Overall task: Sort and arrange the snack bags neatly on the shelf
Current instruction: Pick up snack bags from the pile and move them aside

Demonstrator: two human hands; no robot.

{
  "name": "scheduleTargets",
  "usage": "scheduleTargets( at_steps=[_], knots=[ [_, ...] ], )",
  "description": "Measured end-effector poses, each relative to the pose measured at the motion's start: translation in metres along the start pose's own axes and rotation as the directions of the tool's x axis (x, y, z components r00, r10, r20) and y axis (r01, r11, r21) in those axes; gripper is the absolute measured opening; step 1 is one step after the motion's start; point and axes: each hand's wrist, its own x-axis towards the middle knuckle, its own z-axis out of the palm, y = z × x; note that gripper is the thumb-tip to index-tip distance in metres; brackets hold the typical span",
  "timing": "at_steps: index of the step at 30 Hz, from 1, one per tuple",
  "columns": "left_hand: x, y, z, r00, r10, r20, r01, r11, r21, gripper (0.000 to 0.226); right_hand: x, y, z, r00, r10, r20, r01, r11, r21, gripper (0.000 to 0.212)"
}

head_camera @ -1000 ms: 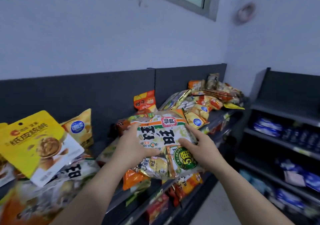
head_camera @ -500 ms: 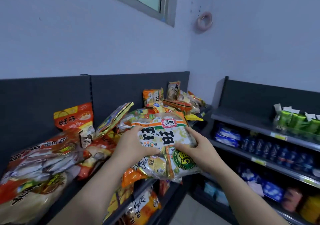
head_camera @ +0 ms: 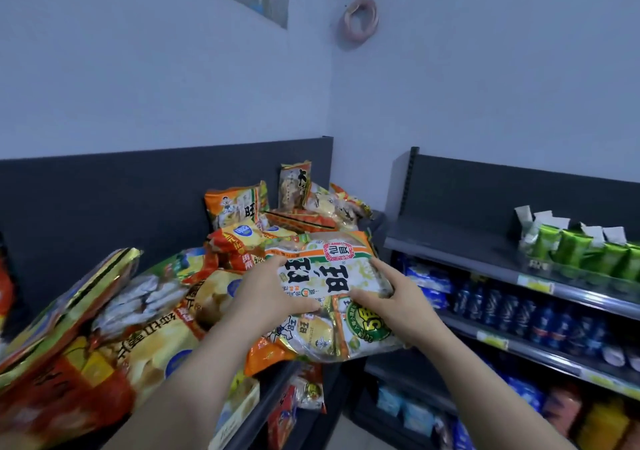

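Arms extended forward; left hand [head_camera: 272,290], right hand [head_camera: 394,300] both gripping, fingers curled.

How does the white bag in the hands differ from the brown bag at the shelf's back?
The white bag lies face up, gripped by the left hand and right hand; the brown bag stands upright, untouched. The white bag has green and orange print; the brown bag is tan. Both are snack bags.
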Motion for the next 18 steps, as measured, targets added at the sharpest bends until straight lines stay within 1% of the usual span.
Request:
scheduleTargets(
  at_steps=[3, 7, 10, 13, 18],
  knots=[
    [0.06, 0.009, 0.014, 0.999, 0.029, 0.027, -0.03, 1.0, 0.01, 0.099, 0.052, 0.012, -0.012, 0.999, 0.016, -0.029, -0.016, 1.0, -0.022, 0.08],
    [0.133, 0.022, 0.039, 0.995, 0.079, 0.059, -0.081, 0.996, 0.043, 0.101, 0.115, 0.036, -0.029, 0.997, 0.037, -0.066, -0.038, 0.999, -0.01, 0.081],
    [0.181, 0.033, 0.062, 0.992, 0.082, 0.101, -0.089, 0.994, 0.069, 0.104, 0.153, 0.055, -0.045, 0.994, 0.061, -0.094, -0.062, 0.998, -0.008, 0.079],
    [0.223, 0.045, 0.089, 0.988, 0.088, 0.124, -0.099, 0.992, 0.083, 0.099, 0.19, 0.075, -0.063, 0.99, 0.075, -0.116, -0.079, 0.996, -0.03, 0.078],
    [0.289, 0.062, 0.135, 0.989, 0.085, 0.119, -0.095, 0.992, 0.08, 0.1, 0.26, 0.113, -0.096, 0.992, 0.079, -0.093, -0.081, 0.997, -0.018, 0.076]
  ],
)
